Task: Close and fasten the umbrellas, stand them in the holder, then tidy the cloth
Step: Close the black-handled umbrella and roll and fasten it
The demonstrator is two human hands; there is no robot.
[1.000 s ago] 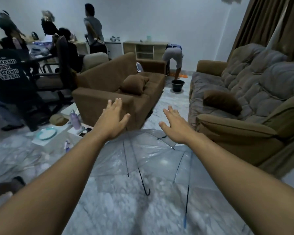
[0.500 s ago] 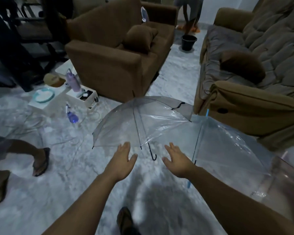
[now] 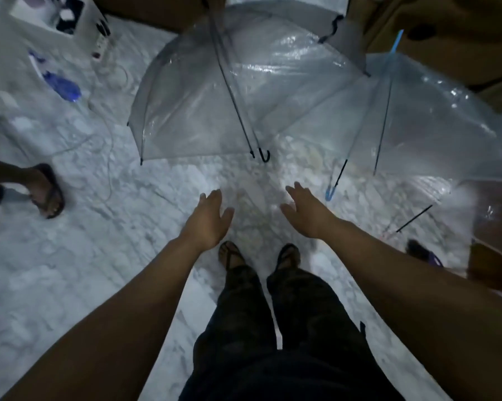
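Umbrellas lay open on floor (image 3: 70, 285): black-handled umbrella (image 3: 244, 82), blue-handled umbrella (image 3: 417, 125) touching. My left grip (image 3: 209, 224) and right grip (image 3: 309, 212) hovered released, grasping nothing.

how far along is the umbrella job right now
Nothing looks done yet. The black-handled umbrella and the blue-handled umbrella both lie open on the floor. In hand: nothing; the left hand and right hand reach out empty. Closing, fastening, standing them up and tidying the cloth all remain; no holder or cloth shows.

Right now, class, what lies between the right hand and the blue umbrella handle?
Only bare marble floor, in the head view, between the right hand and blue handle.
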